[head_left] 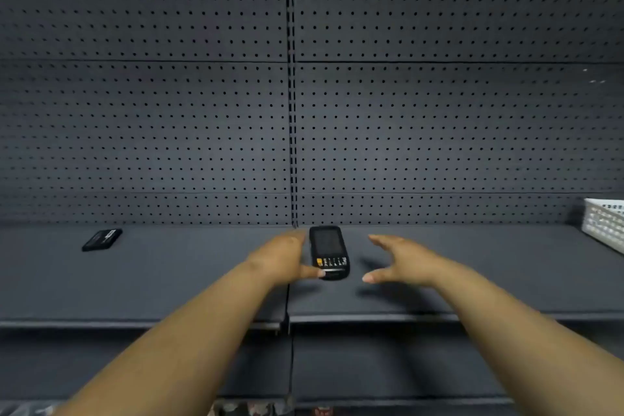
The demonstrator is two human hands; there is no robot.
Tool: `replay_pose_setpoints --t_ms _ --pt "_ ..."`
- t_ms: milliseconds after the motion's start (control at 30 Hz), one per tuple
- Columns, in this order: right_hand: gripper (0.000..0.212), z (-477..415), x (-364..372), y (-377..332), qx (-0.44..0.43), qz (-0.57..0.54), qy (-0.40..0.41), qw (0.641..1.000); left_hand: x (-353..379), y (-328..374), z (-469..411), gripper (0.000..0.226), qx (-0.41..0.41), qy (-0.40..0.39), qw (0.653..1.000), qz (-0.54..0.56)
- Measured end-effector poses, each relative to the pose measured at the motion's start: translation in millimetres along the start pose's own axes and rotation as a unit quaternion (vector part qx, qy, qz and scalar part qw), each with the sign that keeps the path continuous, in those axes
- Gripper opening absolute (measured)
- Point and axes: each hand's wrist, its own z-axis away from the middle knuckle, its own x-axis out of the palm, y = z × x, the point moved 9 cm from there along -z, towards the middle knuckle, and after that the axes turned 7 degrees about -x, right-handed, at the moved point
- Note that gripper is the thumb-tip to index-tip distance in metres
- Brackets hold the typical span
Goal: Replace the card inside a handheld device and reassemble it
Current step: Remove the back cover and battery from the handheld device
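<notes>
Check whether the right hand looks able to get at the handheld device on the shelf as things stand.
Probably yes. The right hand is open just beside the handheld device, with only bare shelf between them; the left hand is at the opposite side.

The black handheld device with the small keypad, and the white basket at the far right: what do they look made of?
The black handheld device looks like moulded plastic: smooth rounded casing, dark glossy screen, probably glass or clear plastic. The white basket seems to be rigid plastic, judging by its lattice wall. Neither is certain by look alone.
</notes>
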Motion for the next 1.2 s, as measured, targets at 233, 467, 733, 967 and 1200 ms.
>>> replay_pose_setpoints --t_ms 233,467,733,967,1200 --pt "0.102 -65.2 29.5 27.1 0.061 -0.026 -0.05 0.997 20.9 -14.9 -56.2 0.082 0.033 -0.064 0.997 -0.025" --pt "0.104 -91.3 51.2 39.1 0.049 -0.011 -0.111 0.993 48.0 -17.0 -88.9 0.086 0.078 -0.109 0.991 -0.01" --pt "0.096 -104.5 45.9 29.1 -0.019 -0.025 -0.109 0.994 46.0 -16.2 -93.9 0.091 0.073 -0.089 0.993 0.041" --pt "0.096 -112.4 22.4 8.2 -0.071 -0.143 -0.073 0.984 62.9 -17.0 -102.1 0.129 0.039 -0.139 0.968 0.205" --pt "0.066 -115.7 34.7 -2.6 -0.046 -0.176 -0.098 0.978 71.2 -23.2 -105.4 0.092 0.049 -0.134 0.959 0.246"
